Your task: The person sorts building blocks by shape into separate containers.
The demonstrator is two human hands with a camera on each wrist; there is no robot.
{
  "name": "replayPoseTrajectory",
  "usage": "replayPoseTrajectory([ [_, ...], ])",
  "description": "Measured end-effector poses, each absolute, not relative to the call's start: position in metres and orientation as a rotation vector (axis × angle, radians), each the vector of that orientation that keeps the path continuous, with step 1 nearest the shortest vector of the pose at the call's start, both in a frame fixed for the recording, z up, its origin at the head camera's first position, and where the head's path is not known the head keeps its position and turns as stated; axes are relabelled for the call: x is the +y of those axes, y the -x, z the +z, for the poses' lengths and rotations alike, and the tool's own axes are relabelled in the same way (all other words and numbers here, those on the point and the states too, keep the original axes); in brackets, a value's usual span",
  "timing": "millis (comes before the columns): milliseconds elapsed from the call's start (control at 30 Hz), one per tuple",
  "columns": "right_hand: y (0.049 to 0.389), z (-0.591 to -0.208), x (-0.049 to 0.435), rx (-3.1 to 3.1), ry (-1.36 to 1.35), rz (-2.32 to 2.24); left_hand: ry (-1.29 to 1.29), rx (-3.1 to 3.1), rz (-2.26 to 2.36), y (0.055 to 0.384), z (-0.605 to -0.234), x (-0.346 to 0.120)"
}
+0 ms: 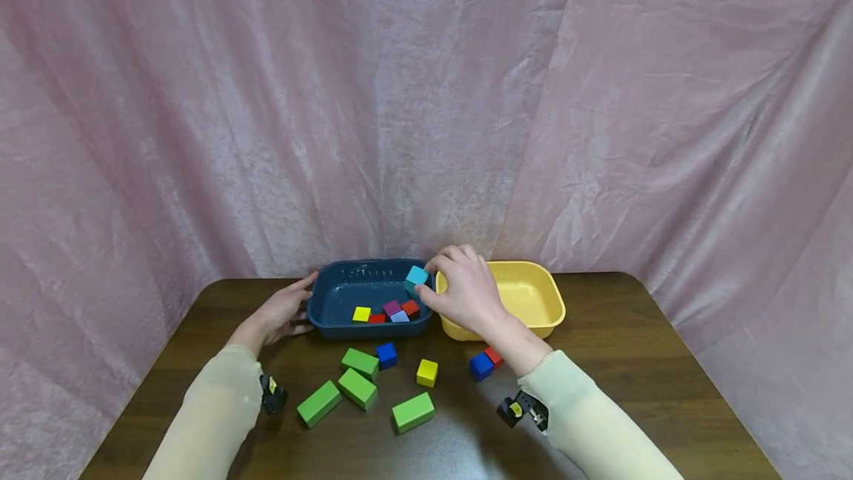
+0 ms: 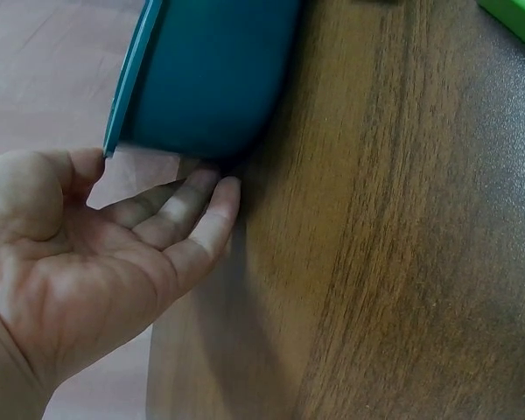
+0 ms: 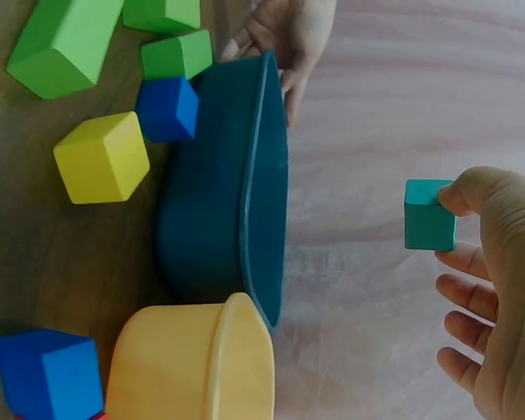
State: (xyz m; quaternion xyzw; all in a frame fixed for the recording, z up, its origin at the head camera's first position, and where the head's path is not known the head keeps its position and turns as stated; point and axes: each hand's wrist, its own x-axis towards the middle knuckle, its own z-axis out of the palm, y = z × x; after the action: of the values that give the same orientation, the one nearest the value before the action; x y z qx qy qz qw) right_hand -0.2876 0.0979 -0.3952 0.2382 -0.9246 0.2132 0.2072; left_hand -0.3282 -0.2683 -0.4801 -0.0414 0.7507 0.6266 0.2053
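Holding with the right hand (image 1: 469, 289) in pinch the teal cube (image 1: 416, 280), probably light, stiff, best taken by opposite faces, above the blue tub (image 1: 369, 331) near the bench's (image 1: 620, 347) far edge, and touching this tub with loosely extended left hand (image 1: 283, 310).

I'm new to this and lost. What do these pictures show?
No machine: this is a person working bare-handed. The wide picture looks down from a head-worn camera; the two closer ones come from cameras on each wrist. The right hand pinches a teal cube above the blue bin, which holds several coloured blocks; the left hand touches that bin's end. A yellow bin stands beside it. On the wooden table lie four green blocks, two blue cubes, a yellow cube and a red cube.
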Motion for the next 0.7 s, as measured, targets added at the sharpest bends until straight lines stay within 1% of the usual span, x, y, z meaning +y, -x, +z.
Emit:
replayPoseTrajectory([
  [700,0.311,-0.394,0.088,-2.656,-0.615,0.596,0.120,2.097,1.748,0.329,-0.479,-0.268],
])
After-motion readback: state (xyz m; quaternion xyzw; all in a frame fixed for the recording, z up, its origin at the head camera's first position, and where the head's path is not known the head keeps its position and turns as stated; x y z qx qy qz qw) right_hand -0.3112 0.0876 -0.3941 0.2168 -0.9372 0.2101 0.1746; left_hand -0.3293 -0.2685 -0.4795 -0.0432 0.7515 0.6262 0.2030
